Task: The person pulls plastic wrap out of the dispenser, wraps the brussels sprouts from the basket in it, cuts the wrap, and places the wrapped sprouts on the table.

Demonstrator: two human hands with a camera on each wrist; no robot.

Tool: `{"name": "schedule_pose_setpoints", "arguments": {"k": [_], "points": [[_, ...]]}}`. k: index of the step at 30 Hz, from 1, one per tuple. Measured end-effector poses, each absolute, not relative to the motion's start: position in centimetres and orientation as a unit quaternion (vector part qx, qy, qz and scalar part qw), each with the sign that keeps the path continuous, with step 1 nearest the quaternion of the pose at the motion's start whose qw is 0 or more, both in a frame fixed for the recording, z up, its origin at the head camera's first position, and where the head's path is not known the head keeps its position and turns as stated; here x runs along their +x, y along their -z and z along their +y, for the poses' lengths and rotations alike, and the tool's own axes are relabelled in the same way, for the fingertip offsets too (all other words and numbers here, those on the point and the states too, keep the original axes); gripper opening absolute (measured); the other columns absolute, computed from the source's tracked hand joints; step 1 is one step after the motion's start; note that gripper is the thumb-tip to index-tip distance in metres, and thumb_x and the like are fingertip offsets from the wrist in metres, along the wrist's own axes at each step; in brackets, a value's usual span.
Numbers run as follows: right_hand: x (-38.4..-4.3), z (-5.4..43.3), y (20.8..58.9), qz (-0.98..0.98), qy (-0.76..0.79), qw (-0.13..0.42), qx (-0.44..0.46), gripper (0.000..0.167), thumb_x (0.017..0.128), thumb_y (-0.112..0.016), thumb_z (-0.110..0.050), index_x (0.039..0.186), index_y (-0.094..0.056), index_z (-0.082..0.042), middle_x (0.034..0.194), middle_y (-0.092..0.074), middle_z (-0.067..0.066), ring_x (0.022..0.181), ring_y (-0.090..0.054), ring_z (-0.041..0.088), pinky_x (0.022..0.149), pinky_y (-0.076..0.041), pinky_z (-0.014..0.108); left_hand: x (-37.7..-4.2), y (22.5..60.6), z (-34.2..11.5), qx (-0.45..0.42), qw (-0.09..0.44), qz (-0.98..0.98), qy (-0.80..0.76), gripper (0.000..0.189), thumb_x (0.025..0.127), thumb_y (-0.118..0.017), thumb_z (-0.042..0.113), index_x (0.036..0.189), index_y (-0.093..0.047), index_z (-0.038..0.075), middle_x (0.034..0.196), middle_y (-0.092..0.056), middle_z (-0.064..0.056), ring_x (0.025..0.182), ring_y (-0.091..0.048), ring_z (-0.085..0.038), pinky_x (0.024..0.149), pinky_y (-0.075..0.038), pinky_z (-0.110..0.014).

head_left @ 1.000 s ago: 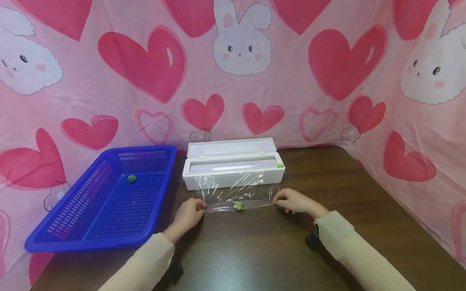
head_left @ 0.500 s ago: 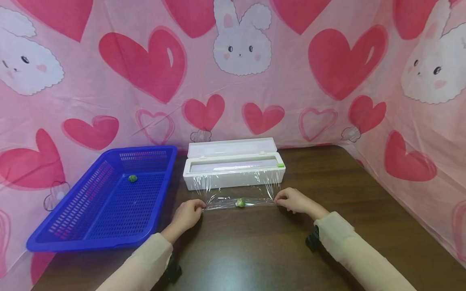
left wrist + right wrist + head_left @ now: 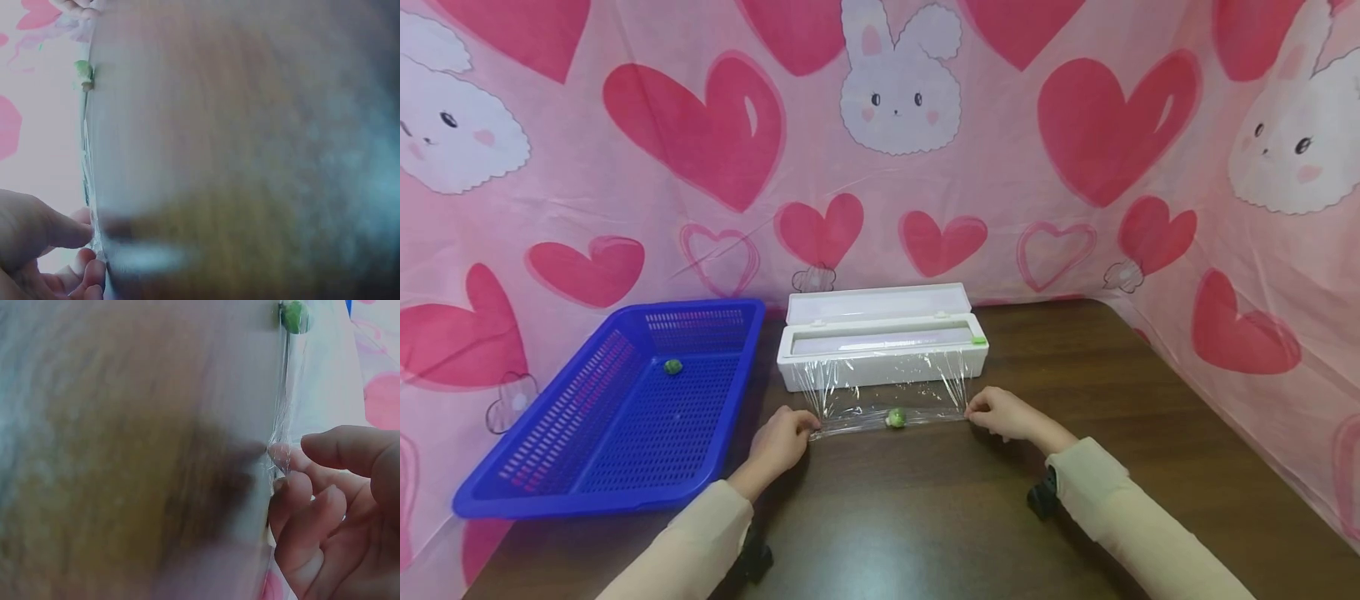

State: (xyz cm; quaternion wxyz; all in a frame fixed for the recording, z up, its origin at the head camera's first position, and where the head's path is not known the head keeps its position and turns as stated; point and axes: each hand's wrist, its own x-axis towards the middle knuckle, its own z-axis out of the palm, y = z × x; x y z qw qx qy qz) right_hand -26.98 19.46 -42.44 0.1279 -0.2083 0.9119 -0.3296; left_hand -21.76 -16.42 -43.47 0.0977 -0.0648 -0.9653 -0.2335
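A green Brussels sprout [image 3: 896,418] sits at the near edge of clear plastic wrap [image 3: 857,418] drawn out from a white dispenser box [image 3: 880,367]. The box lid stands raised at the back. At the wrap's left corner, my left hand [image 3: 784,437] pinches the film between thumb and fingers. My right hand [image 3: 1003,414] grips the opposite corner; in the right wrist view the film runs to the fingertips, thumb [image 3: 337,447] close by. Along the edge between both hands the film is bunched, with the sprout in that strip.
On the left stands a blue plastic basket [image 3: 726,425] with another sprout [image 3: 673,367] inside. A green slider [image 3: 978,340] sits at the box's right end. Dark wooden table [image 3: 910,525] lies in front, and a pink heart-patterned cloth [image 3: 1000,167] hangs behind.
The bunched near edge and the sprout have shifted slightly toward the box and right. My left hand has edged a little left with its corner. The right hand has barely moved.
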Motion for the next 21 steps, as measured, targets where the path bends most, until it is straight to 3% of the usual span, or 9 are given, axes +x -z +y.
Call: {"name": "schedule_pose_setpoints", "arguments": {"k": [8, 21], "points": [[-27.14, 19.83, 42.74, 0.912, 0.344, 0.138, -0.176, 0.013, 0.089, -0.059, -0.015, 0.087, -0.068, -0.008, 0.057, -0.045, -0.002, 0.048, -0.043, 0.013, 0.039, -0.037, 0.027, -21.54, 43.27, -17.03, -0.051, 0.078, -0.968, 0.234, 0.011, 0.077, -0.065, 0.003, 0.081, -0.07, 0.013, 0.077, -0.053, -0.002, 0.068, -0.051, -0.018, 0.054, -0.041, -0.035], [-26.8, 19.54, 42.49, 0.903, 0.38, 0.151, -0.136, 0.015, 0.09, -0.055, -0.013, 0.088, -0.064, -0.002, 0.062, -0.046, 0.002, 0.049, -0.042, 0.013, 0.039, -0.04, 0.026, -21.39, 43.15, -17.42, -0.037, 0.072, -0.972, 0.222, 0.006, 0.076, -0.072, 0.014, 0.077, -0.067, 0.014, 0.073, -0.049, 0.0, 0.064, -0.049, -0.016, 0.054, -0.04, -0.034]]}}
